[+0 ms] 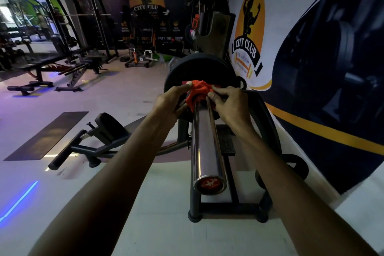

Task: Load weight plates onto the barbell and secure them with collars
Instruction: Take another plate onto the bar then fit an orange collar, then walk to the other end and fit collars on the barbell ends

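A chrome barbell sleeve (pixel 207 147) with a red end cap points toward me from a dark rack. A black weight plate (pixel 199 68) sits far up on the sleeve. Pressed against the plate is a red collar (pixel 197 91) around the sleeve. My left hand (pixel 172 104) grips the collar's left side, thumb on top. From the right, my right hand (pixel 226 104) pinches the collar with curled fingers. The collar's lower part is hidden behind my fingers.
The dark rack frame (pixel 226 208) stands on the pale floor under the sleeve. A white wall banner (pixel 291 27) runs close along the right. A bench (pixel 99 137) and a dark floor mat (pixel 47 135) lie to the left; more gym machines stand at the back.
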{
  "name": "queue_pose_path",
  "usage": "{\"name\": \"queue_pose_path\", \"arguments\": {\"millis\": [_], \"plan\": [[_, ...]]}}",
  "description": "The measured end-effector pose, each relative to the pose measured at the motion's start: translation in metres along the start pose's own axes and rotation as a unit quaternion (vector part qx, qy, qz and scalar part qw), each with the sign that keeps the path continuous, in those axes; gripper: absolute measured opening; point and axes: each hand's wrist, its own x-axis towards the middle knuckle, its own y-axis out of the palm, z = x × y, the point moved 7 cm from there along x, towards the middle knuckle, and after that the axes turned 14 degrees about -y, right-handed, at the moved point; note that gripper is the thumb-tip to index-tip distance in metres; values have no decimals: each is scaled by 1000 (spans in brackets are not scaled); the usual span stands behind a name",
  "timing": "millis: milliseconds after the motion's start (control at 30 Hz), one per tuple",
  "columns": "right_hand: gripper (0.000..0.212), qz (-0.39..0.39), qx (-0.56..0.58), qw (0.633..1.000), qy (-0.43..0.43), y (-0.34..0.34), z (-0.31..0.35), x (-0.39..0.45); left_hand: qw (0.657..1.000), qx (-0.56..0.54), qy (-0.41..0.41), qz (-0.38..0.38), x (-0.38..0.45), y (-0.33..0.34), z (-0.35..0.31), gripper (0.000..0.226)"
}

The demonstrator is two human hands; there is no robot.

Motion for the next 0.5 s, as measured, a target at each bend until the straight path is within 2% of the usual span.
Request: {"name": "queue_pose_path", "arguments": {"millis": [100, 200, 300, 433, 500], "plan": [[38, 9, 19, 1000, 15, -1, 2, -1, 999, 11, 35, -15, -6, -1, 3, 31], [38, 35, 21, 999, 18, -3, 5, -4, 995, 47, 74, -50, -9, -6, 5, 51], [31, 53, 15, 999, -2, -8, 5, -17, 984, 128, 105, -71, -15, -13, 7, 67], [29, 17, -4, 999, -44, -7, -6, -56, 961, 206, 172, -72, -48, -30, 28, 42], [28, 52, -5, 998, -35, 8, -14, -83, 937, 271, 199, -91, -65, -49, 46, 36]]}}
